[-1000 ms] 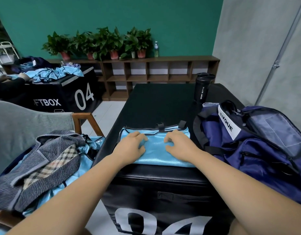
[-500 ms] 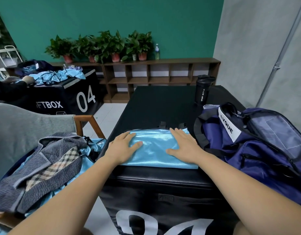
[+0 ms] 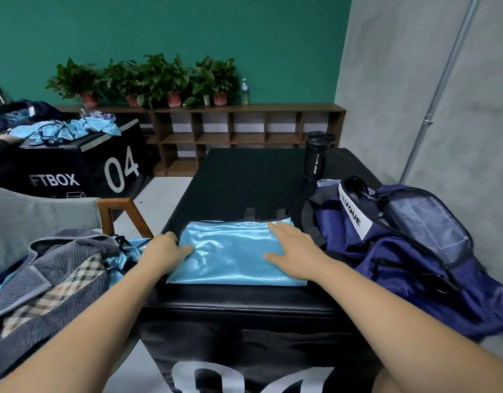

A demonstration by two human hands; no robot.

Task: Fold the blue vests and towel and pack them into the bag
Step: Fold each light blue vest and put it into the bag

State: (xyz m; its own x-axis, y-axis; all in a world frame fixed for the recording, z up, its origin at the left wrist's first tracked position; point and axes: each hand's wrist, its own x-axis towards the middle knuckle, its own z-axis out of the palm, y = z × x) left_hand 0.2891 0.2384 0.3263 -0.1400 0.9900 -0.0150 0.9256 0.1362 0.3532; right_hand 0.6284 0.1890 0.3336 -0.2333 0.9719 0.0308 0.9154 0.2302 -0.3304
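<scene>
At black box (image 3: 244, 180) near edge, folded vest (image 3: 230, 251) lies crosswise, left hand (image 3: 162, 252) pinching its left end, right hand (image 3: 295, 251) flat on top, bag (image 3: 414, 251) just right.

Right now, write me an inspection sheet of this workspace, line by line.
Surface: black padded box top, bare beyond the work.
Job's things: folded shiny light-blue vest lies flat at the near edge; navy fabric bag sits to its right; grey striped towel is heaped over loose light-blue vests on the grey chair at left.
Clutter: black sport bottle stands upright behind the bag.
Grips: left hand holds the vest's left edge, thumb on top; right hand presses flat on its right side.
Cables: nothing seen.
Surroundings: green wall, potted plants on a wooden shelf unit, and a second black box carrying blue cloth.
</scene>
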